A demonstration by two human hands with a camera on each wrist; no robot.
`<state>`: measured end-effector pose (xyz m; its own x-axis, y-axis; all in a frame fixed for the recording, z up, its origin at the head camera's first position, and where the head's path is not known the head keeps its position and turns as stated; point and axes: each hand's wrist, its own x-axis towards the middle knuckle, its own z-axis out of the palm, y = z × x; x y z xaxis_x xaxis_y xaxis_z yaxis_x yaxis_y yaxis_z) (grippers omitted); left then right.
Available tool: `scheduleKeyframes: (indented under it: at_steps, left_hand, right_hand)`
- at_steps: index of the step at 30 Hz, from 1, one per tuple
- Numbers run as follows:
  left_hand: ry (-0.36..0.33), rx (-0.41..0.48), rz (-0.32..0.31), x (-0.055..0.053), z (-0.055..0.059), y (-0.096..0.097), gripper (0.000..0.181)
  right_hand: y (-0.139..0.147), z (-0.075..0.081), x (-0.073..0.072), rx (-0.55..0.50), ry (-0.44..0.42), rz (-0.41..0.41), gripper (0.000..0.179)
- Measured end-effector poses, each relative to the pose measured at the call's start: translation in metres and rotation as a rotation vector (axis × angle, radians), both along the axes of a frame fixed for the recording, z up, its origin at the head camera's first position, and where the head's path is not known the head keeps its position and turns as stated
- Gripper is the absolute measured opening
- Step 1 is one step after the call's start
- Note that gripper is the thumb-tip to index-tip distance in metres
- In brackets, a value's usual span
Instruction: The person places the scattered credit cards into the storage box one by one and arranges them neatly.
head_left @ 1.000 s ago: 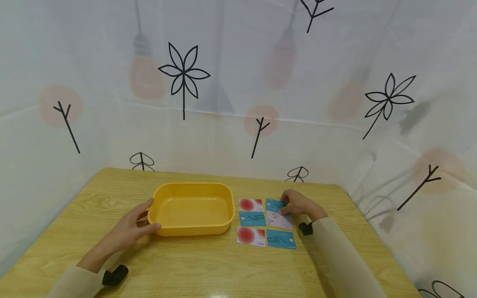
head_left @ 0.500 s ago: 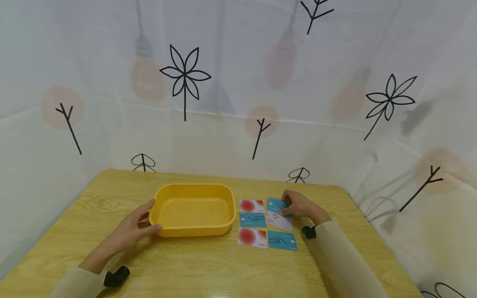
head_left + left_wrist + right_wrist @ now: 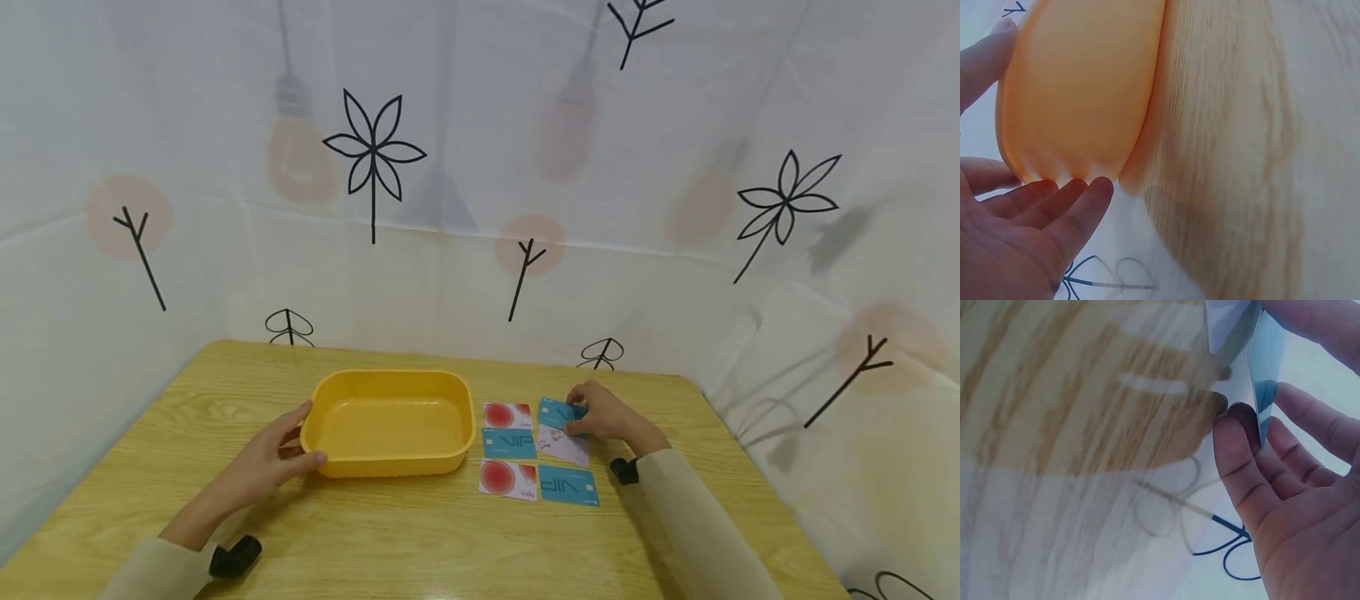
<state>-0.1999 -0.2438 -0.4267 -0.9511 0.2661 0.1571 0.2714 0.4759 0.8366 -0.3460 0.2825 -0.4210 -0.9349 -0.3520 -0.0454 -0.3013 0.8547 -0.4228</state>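
My left hand (image 3: 266,454) holds the left end of a yellow plastic basin (image 3: 386,462), thumb at its near corner. In the left wrist view its fingertips (image 3: 1102,187) press against the basin's outer wall. To the right of the basin, my right hand (image 3: 603,414) pinches a blue card (image 3: 553,412) by its right end. The right wrist view shows this blue card (image 3: 1265,369) standing tilted between thumb and fingers. Just in front of it lies a lilac patterned card (image 3: 562,447), partly overlapped. Nothing lies inside the basin.
Nearest on the right is a blue VIP card (image 3: 568,485). The left column has a red-and-white card (image 3: 507,415), another blue VIP card (image 3: 510,443) and another red-and-white card (image 3: 507,479). A printed cloth (image 3: 450,275) hangs behind the wooden table (image 3: 390,533).
The blue card in my right hand has turned slightly and its held end tilts up. The left hand and basin keep their place; the head view has shifted a little.
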Motion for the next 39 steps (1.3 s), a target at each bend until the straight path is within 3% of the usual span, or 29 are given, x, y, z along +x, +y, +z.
scheduleKeyframes:
  at_steps: [39]
  left_hand:
    - [-0.011, 0.02, -0.026, -0.0021, -0.0012, -0.0018, 0.086]
  right_hand:
    - [-0.0065, 0.0023, 0.0048, 0.107, 0.037, 0.084, 0.056]
